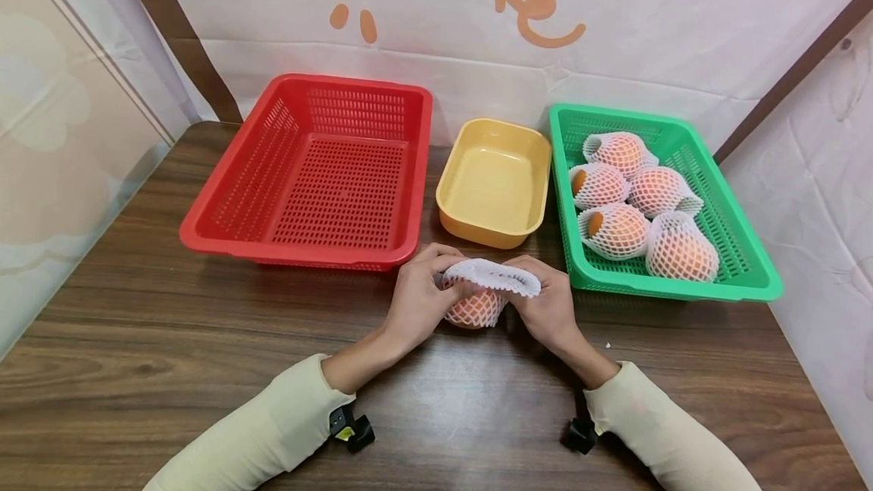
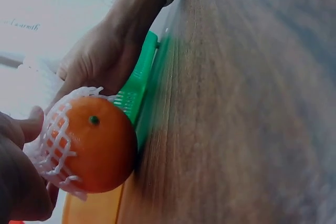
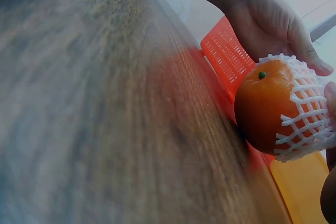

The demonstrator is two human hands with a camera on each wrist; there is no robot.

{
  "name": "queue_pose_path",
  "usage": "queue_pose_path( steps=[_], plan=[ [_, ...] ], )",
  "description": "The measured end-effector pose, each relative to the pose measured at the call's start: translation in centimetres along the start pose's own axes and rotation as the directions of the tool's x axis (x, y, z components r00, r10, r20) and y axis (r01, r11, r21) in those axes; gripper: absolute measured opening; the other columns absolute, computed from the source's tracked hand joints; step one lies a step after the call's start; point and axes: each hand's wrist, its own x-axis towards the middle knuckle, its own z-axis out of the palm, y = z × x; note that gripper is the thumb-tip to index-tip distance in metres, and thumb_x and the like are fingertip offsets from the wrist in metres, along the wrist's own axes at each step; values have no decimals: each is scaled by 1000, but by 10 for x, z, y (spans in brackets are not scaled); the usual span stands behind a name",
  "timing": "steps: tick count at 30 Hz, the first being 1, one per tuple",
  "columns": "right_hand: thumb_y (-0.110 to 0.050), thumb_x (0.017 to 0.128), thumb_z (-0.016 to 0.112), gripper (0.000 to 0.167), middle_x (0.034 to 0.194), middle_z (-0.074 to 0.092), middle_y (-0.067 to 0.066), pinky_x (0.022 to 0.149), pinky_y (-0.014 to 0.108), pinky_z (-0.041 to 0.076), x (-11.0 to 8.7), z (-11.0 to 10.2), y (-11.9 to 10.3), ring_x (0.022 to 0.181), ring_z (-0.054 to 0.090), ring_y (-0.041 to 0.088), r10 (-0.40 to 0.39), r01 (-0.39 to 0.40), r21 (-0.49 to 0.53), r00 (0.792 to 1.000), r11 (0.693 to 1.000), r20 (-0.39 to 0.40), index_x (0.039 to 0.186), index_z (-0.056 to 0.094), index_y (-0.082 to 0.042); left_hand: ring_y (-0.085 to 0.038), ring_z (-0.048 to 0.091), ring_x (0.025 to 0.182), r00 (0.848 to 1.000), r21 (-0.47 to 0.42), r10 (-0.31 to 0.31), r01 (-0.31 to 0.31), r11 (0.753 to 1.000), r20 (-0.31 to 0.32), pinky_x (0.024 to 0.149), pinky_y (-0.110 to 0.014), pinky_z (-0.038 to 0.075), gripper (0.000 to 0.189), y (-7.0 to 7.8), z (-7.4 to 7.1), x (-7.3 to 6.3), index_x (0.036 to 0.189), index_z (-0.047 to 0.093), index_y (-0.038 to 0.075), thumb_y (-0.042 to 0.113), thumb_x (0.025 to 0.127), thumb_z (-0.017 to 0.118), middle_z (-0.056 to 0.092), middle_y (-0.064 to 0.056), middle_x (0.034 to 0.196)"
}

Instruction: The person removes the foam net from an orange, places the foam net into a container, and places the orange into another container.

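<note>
An orange [image 2: 105, 145] with a small green stem sits partly inside a white foam net sleeve [image 1: 492, 276], on the table in front of the yellow tub. Its stem side is bare in both wrist views, while the net covers the far side. My left hand [image 1: 419, 295] pinches the net's left side between thumb and fingers. On the opposite side, my right hand [image 1: 548, 301] grips the net's edge, its fingertips partly hidden behind the foam. The sleeve's open end stands up above the fruit.
A red basket [image 1: 303, 250] stands at the back left with nothing in it. Beside it is a yellow tub [image 1: 494, 180]. The green basket [image 1: 682, 290] at the right holds several netted oranges [image 1: 617, 232]. Curtain walls border the wooden table [image 1: 170, 339].
</note>
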Motion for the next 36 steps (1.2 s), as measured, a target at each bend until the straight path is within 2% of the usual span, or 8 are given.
queue_pose_path(
  steps=[4,9,15,20,25,29,32,36],
  plan=[
    [16,72,74,21,84,68,11,71,24,50,-4,-1,16,79,63,14,-9,9,2,1000,1000,-2,89,70,3,-13,56,90,1000,32,6,-6,999,12,75,-31,45,23,2,-1,0,90,76,7,11,69,85,63,1,93],
    [21,72,69,25,89,67,13,79,27,49,-1,0,12,86,62,18,-40,39,75,999,996,13,91,69,5,-15,57,88,997,88,70,-68,994,-26,77,-31,46,22,4,1,0,82,76,5,-12,68,76,64,0,87],
    [22,71,68,34,100,64,20,83,26,47,1,-1,-8,95,59,15,9,-20,112,996,994,92,103,65,11,-13,59,82,988,31,109,-106,994,-110,71,-28,49,20,0,4,-2,79,75,3,-14,69,73,65,0,81],
    [19,69,73,28,94,65,17,77,24,49,2,0,-12,88,61,12,81,-88,70,992,994,98,95,66,10,-11,59,81,983,-10,103,-106,994,-150,72,-26,48,15,-4,5,-2,78,74,4,-9,70,77,66,1,79],
    [18,69,74,23,86,67,18,72,22,49,3,1,-13,81,60,9,82,-83,14,996,996,36,89,68,10,-11,58,85,993,-13,73,-75,997,-93,69,-26,47,17,0,3,-3,87,75,4,1,72,81,64,0,87],
    [21,69,71,23,84,67,20,71,21,49,3,1,-13,78,61,6,74,-74,-3,997,997,6,89,67,11,-14,55,93,998,73,63,-62,995,-15,74,-30,46,31,5,1,-5,98,74,5,12,70,84,62,-1,97],
    [24,69,67,24,84,67,21,72,21,50,2,1,-12,79,62,7,67,-67,8,998,998,8,90,67,12,-16,56,96,997,125,78,-79,989,12,95,-35,41,30,7,0,-5,98,74,5,7,70,84,63,-1,97],
    [25,69,65,25,85,67,19,73,22,49,2,0,-11,81,62,9,40,-41,43,999,998,20,90,67,12,-15,58,90,991,144,136,-133,981,-14,93,-34,43,23,4,0,-2,88,75,5,-7,68,80,65,-1,90]
  ],
)
